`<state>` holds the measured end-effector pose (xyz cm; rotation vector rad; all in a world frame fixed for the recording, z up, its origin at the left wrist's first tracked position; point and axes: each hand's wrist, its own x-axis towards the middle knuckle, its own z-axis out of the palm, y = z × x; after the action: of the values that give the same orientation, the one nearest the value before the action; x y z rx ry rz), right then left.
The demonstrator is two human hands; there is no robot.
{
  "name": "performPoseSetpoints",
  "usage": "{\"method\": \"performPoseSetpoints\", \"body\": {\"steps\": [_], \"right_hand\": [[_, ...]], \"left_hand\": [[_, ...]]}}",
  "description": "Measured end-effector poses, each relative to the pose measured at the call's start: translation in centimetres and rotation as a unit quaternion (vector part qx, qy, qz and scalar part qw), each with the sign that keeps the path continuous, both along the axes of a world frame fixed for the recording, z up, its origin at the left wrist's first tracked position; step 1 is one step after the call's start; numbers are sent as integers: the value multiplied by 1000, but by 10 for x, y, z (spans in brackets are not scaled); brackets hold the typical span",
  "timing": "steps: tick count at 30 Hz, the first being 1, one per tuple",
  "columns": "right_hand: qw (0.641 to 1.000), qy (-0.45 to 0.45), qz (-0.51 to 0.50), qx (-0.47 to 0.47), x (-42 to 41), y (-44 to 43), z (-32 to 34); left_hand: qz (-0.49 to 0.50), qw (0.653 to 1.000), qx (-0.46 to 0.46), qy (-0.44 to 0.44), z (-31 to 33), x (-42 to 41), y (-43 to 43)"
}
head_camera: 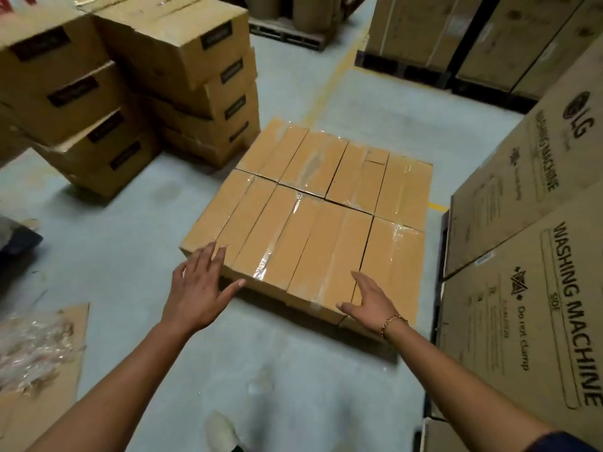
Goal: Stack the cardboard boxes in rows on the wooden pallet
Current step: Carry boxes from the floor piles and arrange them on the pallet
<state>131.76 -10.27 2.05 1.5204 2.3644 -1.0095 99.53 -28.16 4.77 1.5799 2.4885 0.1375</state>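
a pale shoe tip (222, 425) shows at the bottom edge on the grey concrete floor (130, 256), and both bare forearms reach forward from there. to the near left lies a flat brown cardboard sheet (42, 415) with crumpled clear plastic wrap (32, 353) on it. the left hand (199, 285) is spread wide, fingers straight, over the near left corner of a block of long narrow tan cardboard boxes sealed with clear tape (310, 223); whether it touches the corner cannot be told. the right hand (368, 301), with a gold chain bracelet (393, 322) at the wrist, lies flat and open on top of a near-row box towards the right, thumb stretched out along the near edge, gripping nothing. the boxes sit low in the middle of the floor, packed side by side in two rows set end to end; what carries them is hidden in shadow beneath. each box's long axis runs away from the person, leaning slightly right, and the seam between the rows crosses from left to right. just right of the block stand tall brown washing machine cartons (522, 305). beyond on the left are stacks of larger brown cardboard cartons with dark labels (169, 70), some askew. a yellow floor line (326, 89) leads to more big cartons on dark pallets (424, 31) at the back.
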Motion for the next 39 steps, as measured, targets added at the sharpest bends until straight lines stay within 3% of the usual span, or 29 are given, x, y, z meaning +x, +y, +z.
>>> {"method": "performPoseSetpoints", "body": {"steps": [8,15,24,31,39], "right_hand": [[999,45,22,-11,-120,-56,37],[994,103,37,-12,-230,-68,60],[987,145,53,-35,-365,10,54],[977,165,96,-91,-497,80,58],[971,173,149,-67,-657,140,80]], "left_hand": [[39,999,13,-16,36,-113,-94],[72,997,33,-4,65,-210,-97],[115,992,49,-9,67,-329,-38],[201,977,65,-27,80,-432,13],[236,967,92,-37,76,-547,48]]}}
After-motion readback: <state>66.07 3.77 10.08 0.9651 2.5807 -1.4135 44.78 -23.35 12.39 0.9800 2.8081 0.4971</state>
